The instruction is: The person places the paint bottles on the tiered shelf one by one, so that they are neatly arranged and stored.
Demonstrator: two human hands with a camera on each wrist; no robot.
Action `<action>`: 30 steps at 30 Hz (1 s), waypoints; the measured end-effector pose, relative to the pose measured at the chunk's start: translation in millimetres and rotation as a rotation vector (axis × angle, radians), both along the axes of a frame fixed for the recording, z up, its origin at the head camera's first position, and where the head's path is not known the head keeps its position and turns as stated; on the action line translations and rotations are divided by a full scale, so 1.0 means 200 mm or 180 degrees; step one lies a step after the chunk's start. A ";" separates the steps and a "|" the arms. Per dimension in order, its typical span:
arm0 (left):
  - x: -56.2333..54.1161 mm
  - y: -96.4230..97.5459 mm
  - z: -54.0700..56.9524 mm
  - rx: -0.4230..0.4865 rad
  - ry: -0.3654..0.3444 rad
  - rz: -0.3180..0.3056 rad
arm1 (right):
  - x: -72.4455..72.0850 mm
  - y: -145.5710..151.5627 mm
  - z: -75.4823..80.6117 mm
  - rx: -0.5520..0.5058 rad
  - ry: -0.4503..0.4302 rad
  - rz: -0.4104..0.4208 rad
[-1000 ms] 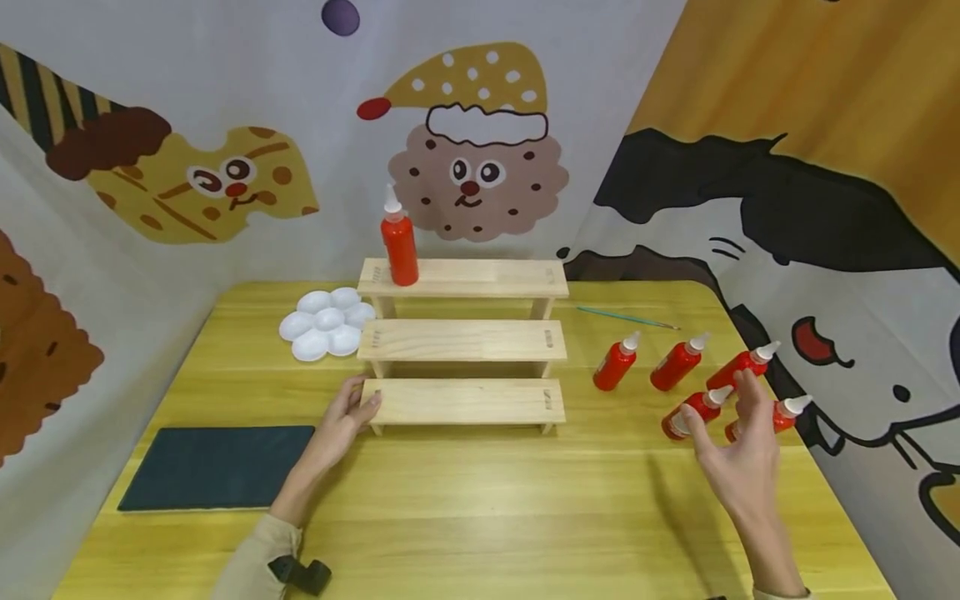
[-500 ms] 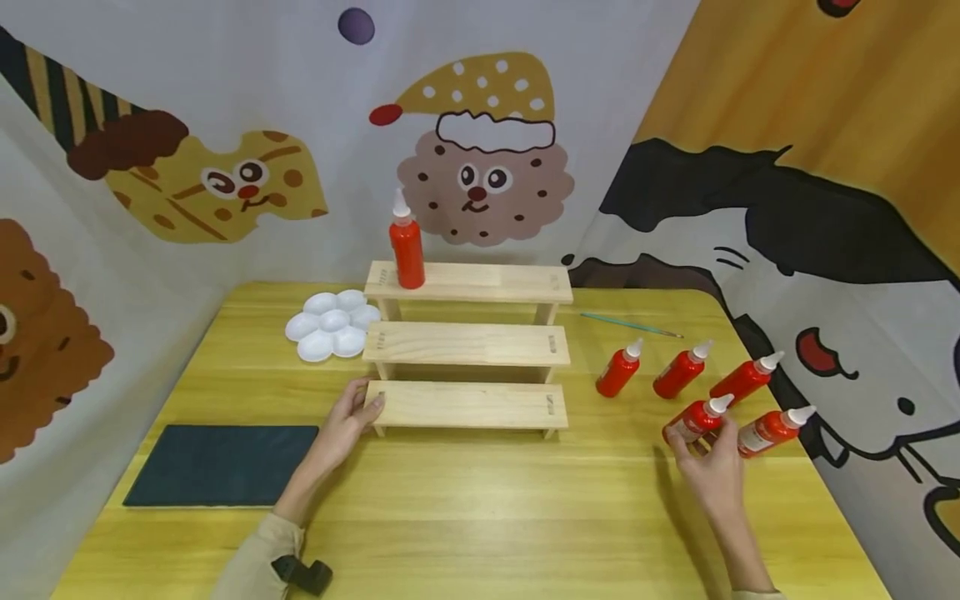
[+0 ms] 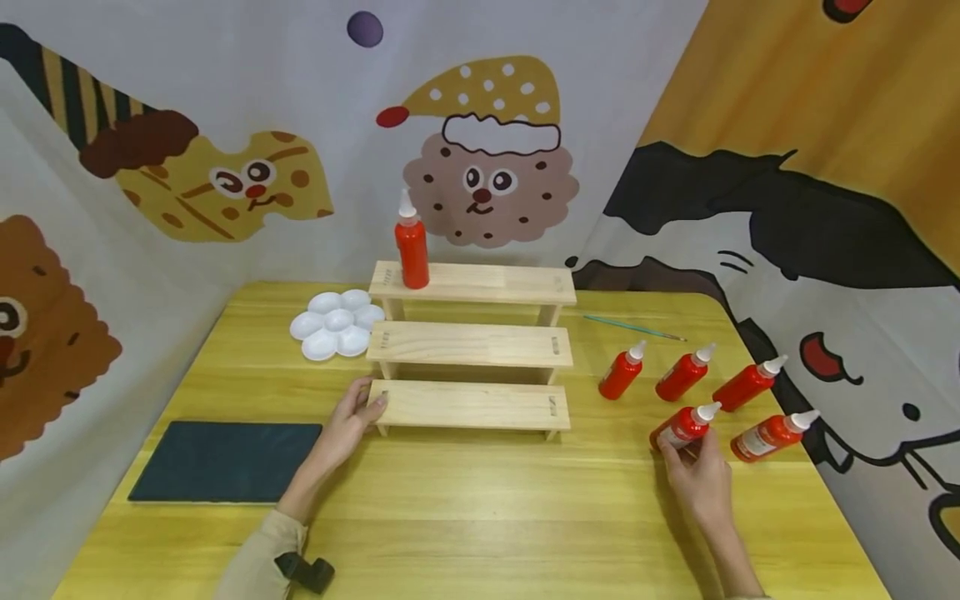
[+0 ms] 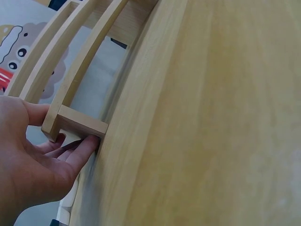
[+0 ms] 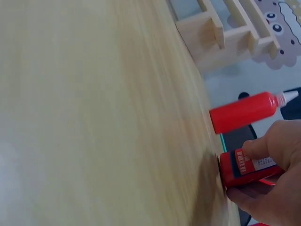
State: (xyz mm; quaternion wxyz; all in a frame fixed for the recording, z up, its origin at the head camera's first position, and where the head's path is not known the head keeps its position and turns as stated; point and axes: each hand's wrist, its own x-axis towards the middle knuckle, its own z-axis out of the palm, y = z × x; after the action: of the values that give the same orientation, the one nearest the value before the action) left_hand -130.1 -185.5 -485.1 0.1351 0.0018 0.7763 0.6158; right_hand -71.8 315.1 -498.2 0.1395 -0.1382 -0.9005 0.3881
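A three-step wooden display rack (image 3: 468, 343) stands mid-table. My left hand (image 3: 347, 427) holds the left end of its lowest step, the thumb on top and the other fingers down by the end leg (image 4: 82, 123). On the top step, near its left end, a red squeeze bottle (image 3: 412, 254) with a white nozzle stands upright. To the right, my right hand (image 3: 701, 483) grips a similar red squeeze bottle (image 3: 678, 429) between thumb and fingers. Its label (image 5: 265, 163) shows in the right wrist view, where its base is close to the tabletop.
Several more red bottles stand around it: one bottle (image 3: 620, 375) nearest the rack, others behind and a bottle (image 3: 767, 437) at right. A thin paintbrush (image 3: 633, 327) lies behind them. Left of the rack are a white flower-shaped palette (image 3: 337, 321) and a dark flat board (image 3: 225, 461).
My right hand has come down and left from above the right-hand bottles and taken hold of the front-left one, which has shifted slightly left and nearer. The left hand has stayed on the rack.
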 end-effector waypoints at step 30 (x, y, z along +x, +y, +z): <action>-0.01 0.00 -0.01 -0.0004 0.0011 0.0033 | -0.09 -0.43 0.37 -0.0497 0.1266 0.0871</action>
State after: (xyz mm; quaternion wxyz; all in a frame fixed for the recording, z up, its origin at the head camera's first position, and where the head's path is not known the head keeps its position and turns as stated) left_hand -131.3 -186.0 -487.8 0.1306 -0.0013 0.7769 0.6159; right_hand -90.7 228.1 -424.0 0.2490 0.0537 -0.8329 0.4913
